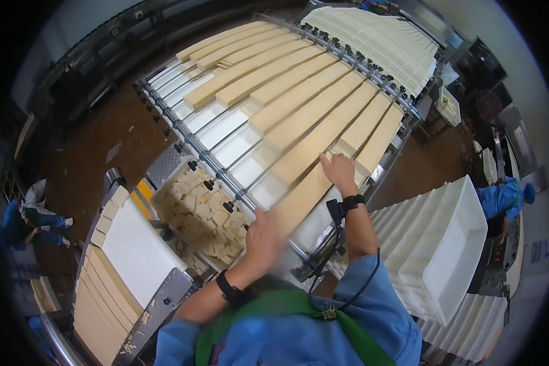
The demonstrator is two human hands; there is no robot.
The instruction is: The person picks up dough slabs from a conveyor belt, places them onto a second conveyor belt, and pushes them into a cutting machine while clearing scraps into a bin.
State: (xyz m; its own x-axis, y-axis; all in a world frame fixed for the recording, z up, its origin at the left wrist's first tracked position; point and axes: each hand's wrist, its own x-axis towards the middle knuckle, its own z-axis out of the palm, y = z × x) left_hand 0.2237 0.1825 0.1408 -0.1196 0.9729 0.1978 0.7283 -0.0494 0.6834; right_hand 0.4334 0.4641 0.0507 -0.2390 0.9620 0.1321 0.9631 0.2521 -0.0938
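Note:
A long pale-yellow block [309, 198], smooth and straight-edged like a strip of dough or bean curd, lies slanted at the near end of the conveyor. My right hand [340, 172] grips its far end, fingers bent over the top. Around its near end closes my left hand [264, 240], slightly blurred by motion, with the fingertips partly hidden. More pale-yellow strips [305, 143] lie side by side on the white conveyor belt [235, 143], parted by thin metal rods.
A bin of offcuts [204, 213] stands left of my left arm. Beyond it, a second conveyor [143, 247] carries more strips. Stacked white trays [451, 244] rise at my right. A metal roller bar [210, 160] with black knobs crosses the belt's end. Co-workers [500, 198] stand farther off.

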